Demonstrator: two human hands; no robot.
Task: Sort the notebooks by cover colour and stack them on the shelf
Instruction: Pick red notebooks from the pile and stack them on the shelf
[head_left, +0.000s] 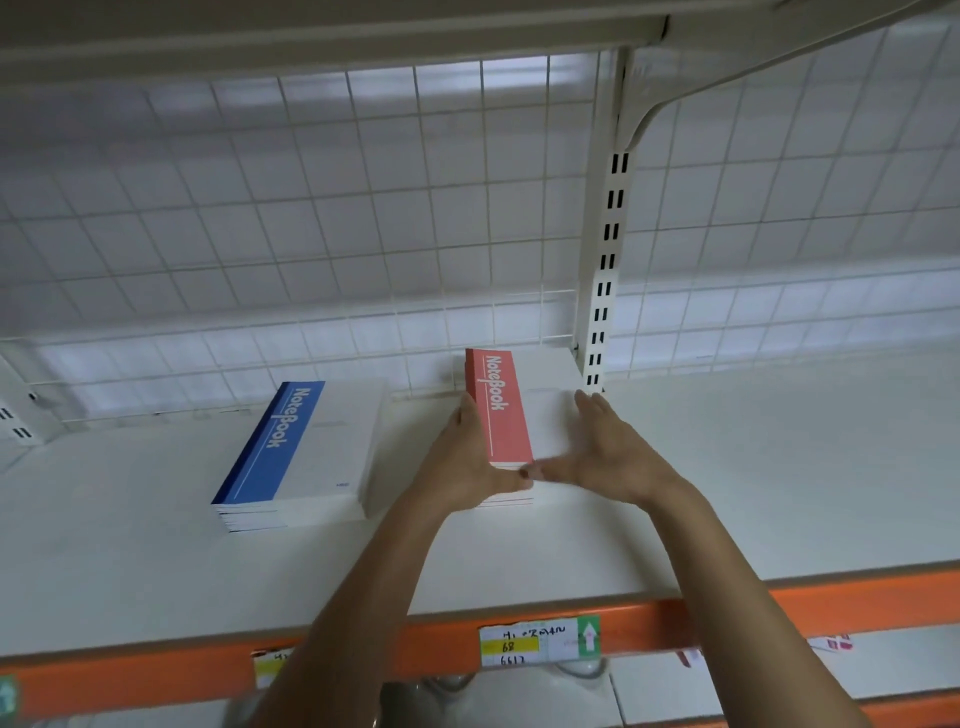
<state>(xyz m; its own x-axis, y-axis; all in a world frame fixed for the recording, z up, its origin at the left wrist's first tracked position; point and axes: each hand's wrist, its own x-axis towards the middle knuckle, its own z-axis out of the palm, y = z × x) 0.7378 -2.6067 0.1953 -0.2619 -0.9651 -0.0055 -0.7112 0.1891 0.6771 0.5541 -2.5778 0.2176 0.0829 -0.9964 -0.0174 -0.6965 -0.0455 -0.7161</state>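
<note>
Nearest the camera, at six o'clock, runs the orange front edge (857, 603) of the white shelf (156, 571), carrying a handwritten price label (537, 642) with a green arrow. Two bare forearms reach up from there toward twelve o'clock. The left hand (467, 457) lies flat against the left side of the red notebook stack (498, 410), fingers stretched along its red band and thumb across the near edge. The right hand (608, 452) presses its open palm on the stack's white right part, thumb meeting the left thumb at the near edge; neither hand closes around anything. How many notebooks the red stack holds is hard to tell (the hands hide most edges). At about nine o'clock from it, well apart, sits the blue notebook stack (296, 452). Farthest back stand the wire grid (311, 208) and a slotted upright (605, 260).
</note>
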